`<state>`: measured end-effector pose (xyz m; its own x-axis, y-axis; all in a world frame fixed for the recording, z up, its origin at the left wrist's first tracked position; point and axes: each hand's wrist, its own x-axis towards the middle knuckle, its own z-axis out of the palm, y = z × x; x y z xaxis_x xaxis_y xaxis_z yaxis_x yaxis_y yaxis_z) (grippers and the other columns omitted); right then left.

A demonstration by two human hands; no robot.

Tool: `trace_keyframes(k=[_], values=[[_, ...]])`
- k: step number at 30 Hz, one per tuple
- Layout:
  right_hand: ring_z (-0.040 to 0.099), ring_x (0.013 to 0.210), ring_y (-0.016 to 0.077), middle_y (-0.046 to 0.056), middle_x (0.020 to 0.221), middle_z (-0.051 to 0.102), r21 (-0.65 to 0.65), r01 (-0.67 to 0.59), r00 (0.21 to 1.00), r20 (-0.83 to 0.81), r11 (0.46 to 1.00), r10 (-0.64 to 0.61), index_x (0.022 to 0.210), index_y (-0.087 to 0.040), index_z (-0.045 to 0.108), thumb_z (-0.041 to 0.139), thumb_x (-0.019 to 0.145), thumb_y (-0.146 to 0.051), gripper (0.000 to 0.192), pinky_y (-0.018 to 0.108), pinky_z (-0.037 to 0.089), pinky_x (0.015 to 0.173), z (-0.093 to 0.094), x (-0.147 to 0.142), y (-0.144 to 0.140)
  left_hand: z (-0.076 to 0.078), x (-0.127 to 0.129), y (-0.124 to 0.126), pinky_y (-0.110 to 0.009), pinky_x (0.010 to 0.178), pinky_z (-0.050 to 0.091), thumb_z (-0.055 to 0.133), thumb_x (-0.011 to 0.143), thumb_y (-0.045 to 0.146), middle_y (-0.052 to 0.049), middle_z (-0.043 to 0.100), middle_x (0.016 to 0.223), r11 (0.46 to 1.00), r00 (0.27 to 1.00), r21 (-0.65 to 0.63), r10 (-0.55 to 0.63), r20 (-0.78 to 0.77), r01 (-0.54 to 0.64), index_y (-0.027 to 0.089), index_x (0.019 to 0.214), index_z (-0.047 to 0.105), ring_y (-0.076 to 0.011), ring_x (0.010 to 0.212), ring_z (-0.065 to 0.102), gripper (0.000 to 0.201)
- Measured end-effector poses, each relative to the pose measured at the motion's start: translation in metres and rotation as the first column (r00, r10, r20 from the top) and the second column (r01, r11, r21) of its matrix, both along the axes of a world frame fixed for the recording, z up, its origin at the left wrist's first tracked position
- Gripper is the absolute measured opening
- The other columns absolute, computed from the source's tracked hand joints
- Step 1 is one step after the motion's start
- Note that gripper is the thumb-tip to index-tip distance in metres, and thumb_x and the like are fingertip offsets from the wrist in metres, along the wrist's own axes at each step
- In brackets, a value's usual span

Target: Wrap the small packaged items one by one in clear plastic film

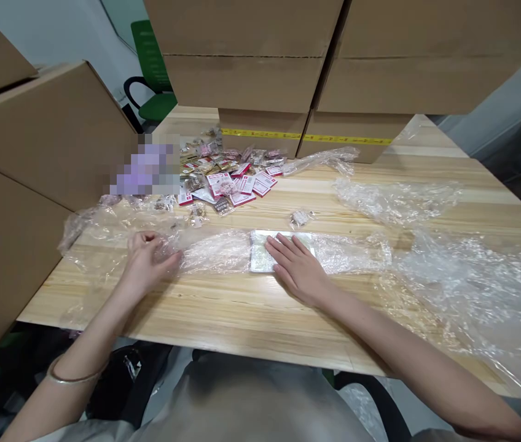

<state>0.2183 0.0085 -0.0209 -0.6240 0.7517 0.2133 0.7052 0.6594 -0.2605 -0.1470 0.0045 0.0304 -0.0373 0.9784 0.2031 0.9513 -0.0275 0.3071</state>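
Note:
My right hand [301,270] lies flat, fingers spread, on a flat silvery-white packet [259,252] near the middle of the table. A strip of clear bubble wrap [217,250] runs under or around the packet and sticks out on both sides. My left hand [147,261] is closed on the strip's left end, its fingers curled and its thumb pointing right along the wrap. Just behind the packet sits a small clear bag [301,218] with greyish contents that I cannot make out.
A pile of small bagged items and red-and-white cards [242,184] lies at the back left. Loose clear plastic [477,288] covers the table's right side. Large cardboard boxes [260,80] stand at the back, with another box [43,135] at left. A green chair [152,67] stands beyond.

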Motion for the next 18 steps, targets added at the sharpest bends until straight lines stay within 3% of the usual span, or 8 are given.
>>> trace_keyframes(k=[5,8,10,12,15,18], values=[[0.022,0.150,0.0224,0.004,0.159,0.034,0.007,0.018,0.999,0.032,1.000,-0.019,0.154,-0.017,0.034,0.029,0.105,-0.034,0.052,0.049,0.020,0.123,0.002,-0.002,-0.001,0.037,0.024,-0.013,-0.048,0.075,0.048,0.037,0.095,0.040,-0.013,0.053,0.101,0.998,0.950,-0.054,-0.002,-0.311,-0.016,0.020,0.090,0.064,-0.0329,0.088,0.057,0.034],[0.023,0.150,0.0228,0.005,0.159,0.035,0.023,0.021,0.999,0.037,1.000,-0.022,0.153,-0.015,0.035,0.029,0.105,-0.034,0.052,0.049,0.020,0.123,0.001,-0.003,-0.001,0.042,0.040,-0.019,-0.050,0.085,0.046,0.043,0.094,0.034,-0.015,0.056,0.108,0.994,0.945,0.044,-0.083,-0.317,0.102,0.020,0.089,0.064,-0.0364,0.103,0.054,0.026],[0.023,0.150,0.0234,0.005,0.159,0.035,0.033,0.026,0.999,0.040,0.999,-0.028,0.153,-0.014,0.036,0.030,0.104,-0.034,0.052,0.049,0.020,0.123,-0.001,-0.004,-0.002,0.043,0.051,-0.020,-0.051,0.095,0.043,0.049,0.092,0.033,-0.015,0.055,0.118,0.970,0.955,0.143,-0.157,-0.252,0.198,0.020,0.090,0.063,-0.0367,0.114,0.050,0.020],[0.023,0.150,0.0236,0.005,0.159,0.036,0.041,0.035,0.999,0.038,0.999,-0.036,0.153,-0.015,0.037,0.030,0.104,-0.033,0.052,0.050,0.020,0.123,-0.002,-0.005,-0.002,0.047,0.063,-0.019,-0.049,0.096,0.043,0.050,0.091,0.032,-0.013,0.057,0.117,0.952,0.966,0.185,-0.219,-0.138,0.242,0.020,0.090,0.060,-0.0331,0.113,0.052,0.016],[0.024,0.150,0.0244,0.005,0.158,0.036,0.053,0.044,0.998,0.033,0.998,-0.046,0.153,-0.016,0.037,0.030,0.104,-0.033,0.052,0.051,0.020,0.123,-0.004,-0.007,-0.003,0.060,0.093,-0.011,-0.038,0.081,0.050,0.052,0.088,0.030,-0.006,0.062,0.096,0.960,0.957,0.155,-0.254,0.138,0.233,0.022,0.088,0.053,-0.0237,0.091,0.060,0.008],[0.029,0.148,0.0271,0.009,0.155,0.043,0.072,0.052,0.998,0.026,0.996,-0.054,0.149,-0.013,0.043,0.030,0.103,-0.032,0.051,0.052,0.021,0.122,-0.005,-0.009,-0.002,0.071,0.146,0.005,-0.032,0.069,0.050,0.054,0.085,0.027,-0.001,0.063,0.086,0.955,0.876,0.124,-0.298,0.380,0.271,0.022,0.089,0.050,-0.0182,0.078,0.061,0.007]])
